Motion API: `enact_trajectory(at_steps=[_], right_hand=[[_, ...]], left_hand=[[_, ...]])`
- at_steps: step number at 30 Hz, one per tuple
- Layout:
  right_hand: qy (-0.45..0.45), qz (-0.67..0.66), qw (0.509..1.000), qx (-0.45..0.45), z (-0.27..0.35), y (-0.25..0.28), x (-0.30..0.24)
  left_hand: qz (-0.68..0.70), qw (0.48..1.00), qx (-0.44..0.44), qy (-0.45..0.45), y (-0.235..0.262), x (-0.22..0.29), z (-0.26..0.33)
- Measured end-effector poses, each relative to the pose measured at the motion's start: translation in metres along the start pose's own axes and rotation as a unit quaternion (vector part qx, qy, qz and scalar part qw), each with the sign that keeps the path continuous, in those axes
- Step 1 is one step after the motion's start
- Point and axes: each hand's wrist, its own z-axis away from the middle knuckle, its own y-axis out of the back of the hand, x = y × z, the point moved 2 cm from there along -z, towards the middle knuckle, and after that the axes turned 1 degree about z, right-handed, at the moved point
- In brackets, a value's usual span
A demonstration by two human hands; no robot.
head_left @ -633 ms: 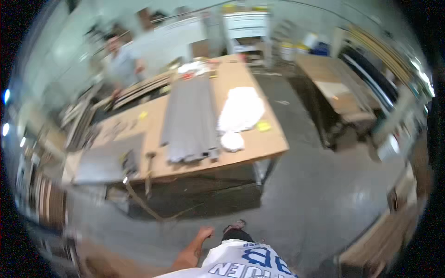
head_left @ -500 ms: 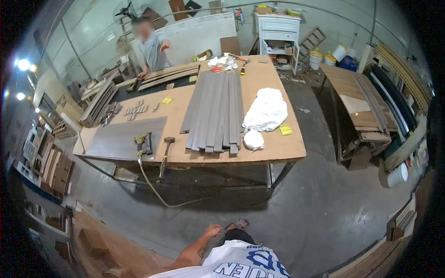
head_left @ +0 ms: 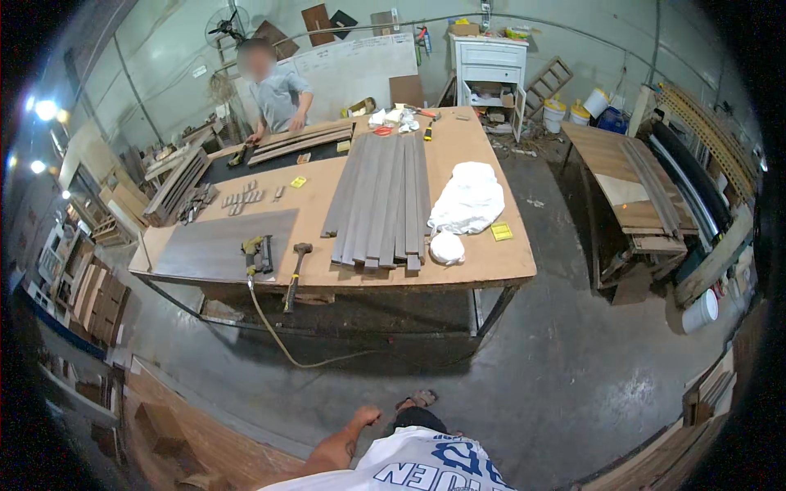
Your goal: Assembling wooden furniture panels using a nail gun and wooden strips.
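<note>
My left hand (head_left: 367,415) hangs low in front of my body, apart from the table, its fingers curled in and nothing visible in them. My right hand is out of the picture. Ahead stands a wide tan worktable (head_left: 508,266). Grey wooden strips (head_left: 381,204) lie side by side across its middle. At the near left edge a yellow-green nail gun (head_left: 258,254) rests on a grey panel (head_left: 192,245), and beside it a hammer (head_left: 293,282) has its handle over the edge. A bunched white cloth (head_left: 471,196) lies right of the strips.
A person (head_left: 278,96) stands at the table's far left. An air hose (head_left: 286,353) droops from the nail gun toward the floor. Small blocks (head_left: 243,196) lie on the table's left half. A second table (head_left: 626,192) stands right, a white bucket (head_left: 701,312) near it.
The view has shifted slightly. My left hand has moved a little left and down, staying low. The person across the table has lowered a raised hand toward the strips there.
</note>
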Motion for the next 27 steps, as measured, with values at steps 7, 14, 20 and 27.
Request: enact_trajectory(at_steps=[7, 14, 20, 27], right_hand=[[-0.071, 0.005, 0.995, 0.075, 0.098, 0.048, 0.120], [-0.125, 0.027, 0.990, 0.067, 0.103, 0.017, 0.185], [-0.158, 0.110, 0.977, 0.093, 0.142, -0.081, 0.169], [-0.034, 0.141, 0.987, -0.070, 0.214, -0.237, 0.066]], left_hand=[[0.110, 0.993, 0.042, -0.008, 0.030, 0.034, 0.037], [0.047, 0.988, 0.017, -0.149, 0.027, 0.021, 0.014], [0.086, 0.996, 0.019, -0.018, 0.034, 0.004, 0.011], [0.142, 0.989, 0.040, 0.012, 0.039, 0.004, 0.020]])
